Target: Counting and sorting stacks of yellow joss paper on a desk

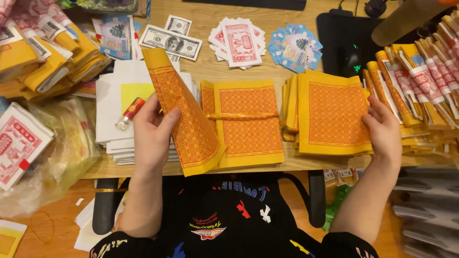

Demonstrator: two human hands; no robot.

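Observation:
My left hand [152, 130] grips a slim bundle of yellow paper printed with orange patterns [184, 114], held tilted above the desk's front edge. Just right of it lies a flat yellow bundle tied with a paper band [246, 122]. My right hand [383, 131] holds the right edge of another thick stack of the same yellow sheets [332, 114], which rests on the wooden desk [205, 62].
A stack of white sheets [112, 102] with a small red and silver lighter [129, 113] sits left. Banknote-like papers [169, 42], red-white slips [239, 42] and blue cards [294, 48] lie at the back. Banded yellow bundles pile at left [48, 57] and right [425, 81].

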